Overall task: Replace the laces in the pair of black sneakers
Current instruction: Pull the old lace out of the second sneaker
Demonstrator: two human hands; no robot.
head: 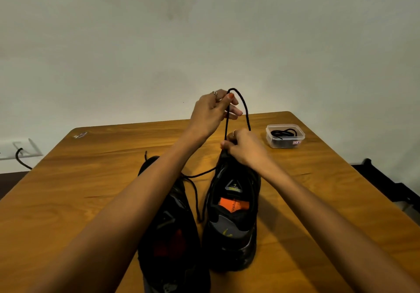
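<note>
Hands: left hand (213,110) raised above the shoes, thumb and fingers pinching the black lace (238,101) near the top of its loop. Right hand (243,149) lower, fingers curled over the toe end of the right sneaker (234,213), gripping it and the lace where both strands come down; the exact contact point is hidden by the fingers.

Nearest: left sneaker (168,235), black, lying on the wooden surface (91,190), long axis running away from the camera, heel near, toe far; partly covered by the left forearm. Loose lace ends trail from it toward the other shoe.

Just beside it, to the right: right sneaker, same orientation, heel toward the camera, toe far, orange insole label visible in the opening. The toe end looks lifted under the right hand, though this is not certain.

The lace rises from the toe area in a tall narrow loop, roughly vertical, apex by the left fingertips.

Farther right: clear plastic tub (285,136), open, holding coiled black laces (284,132).

Far left, off the surface: wall socket (20,148) with a black cable (21,159).
</note>
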